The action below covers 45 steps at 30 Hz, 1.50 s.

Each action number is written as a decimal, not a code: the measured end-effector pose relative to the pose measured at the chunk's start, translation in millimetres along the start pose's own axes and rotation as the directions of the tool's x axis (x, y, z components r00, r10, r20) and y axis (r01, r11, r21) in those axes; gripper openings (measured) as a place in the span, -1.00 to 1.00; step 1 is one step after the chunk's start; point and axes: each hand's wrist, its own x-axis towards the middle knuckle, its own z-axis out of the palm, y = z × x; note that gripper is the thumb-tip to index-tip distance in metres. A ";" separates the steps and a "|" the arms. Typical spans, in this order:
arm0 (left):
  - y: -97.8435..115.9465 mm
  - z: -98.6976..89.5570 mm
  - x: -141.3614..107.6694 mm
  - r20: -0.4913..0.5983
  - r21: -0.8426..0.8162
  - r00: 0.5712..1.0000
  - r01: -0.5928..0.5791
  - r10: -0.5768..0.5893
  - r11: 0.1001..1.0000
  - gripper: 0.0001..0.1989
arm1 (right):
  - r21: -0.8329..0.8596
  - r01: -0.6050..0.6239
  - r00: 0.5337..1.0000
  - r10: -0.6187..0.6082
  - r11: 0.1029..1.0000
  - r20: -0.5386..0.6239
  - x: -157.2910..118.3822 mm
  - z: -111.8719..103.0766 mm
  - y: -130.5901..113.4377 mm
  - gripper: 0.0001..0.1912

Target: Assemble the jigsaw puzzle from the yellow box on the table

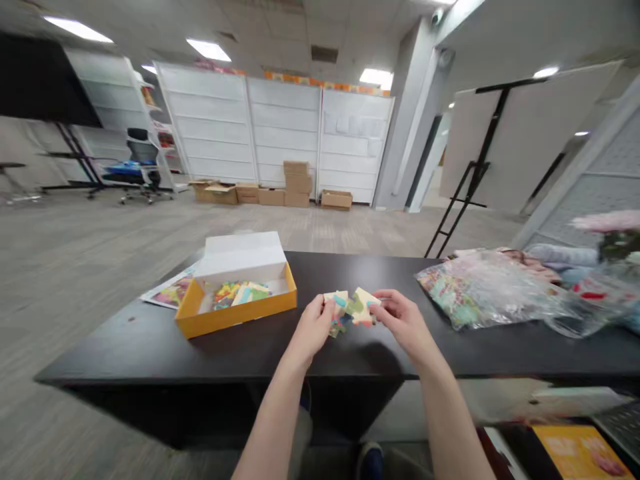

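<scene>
Right of the yellow cardboard box (235, 315), the left hand (313, 327) and right hand (403, 321) clamp jigsaw pieces (353, 310) by their edges, holding them level and close over the black table (240, 357).

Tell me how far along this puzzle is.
Early, it looks like. Done: only the few puzzle pieces in hand look joined. In hand: the left hand and right hand hold those pieces together above the black table. Left: a pile of pieces lies in the yellow box, beside a printed picture sheet.
</scene>
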 end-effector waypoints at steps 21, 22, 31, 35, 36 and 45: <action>18.9 -156.0 -1.2 -0.515 0.697 0.818 0.224 0.258 0.681 -0.66 | -0.787 0.093 0.995 -0.036 0.610 0.090 -2.4 73.9 11.9 -0.65; 13.9 -159.6 -1.2 -0.509 0.721 0.826 0.253 0.244 0.645 -0.61 | -0.787 0.092 0.995 -0.031 0.610 0.092 -2.0 74.7 13.1 -0.68; 3.4 -151.8 -5.9 -0.407 0.872 0.878 0.291 0.252 0.395 -0.64 | -0.500 0.038 0.991 0.032 0.865 0.131 7.3 70.9 20.4 -0.74; -0.9 -151.6 -7.5 -0.371 0.887 0.889 0.254 0.268 0.385 -0.64 | -0.239 0.073 0.990 -0.042 0.968 0.132 11.9 73.6 19.8 -0.78; -1.6 -151.2 -8.2 -0.358 0.888 0.893 0.236 0.271 0.396 -0.64 | -0.170 0.067 0.993 -0.048 0.983 0.112 13.0 75.7 18.1 -0.74; 8.3 -131.3 -30.7 -0.256 0.826 0.923 0.054 0.289 0.560 -0.89 | 0.256 0.024 1.000 -0.020 0.966 -0.016 22.5 122.6 -8.1 -0.58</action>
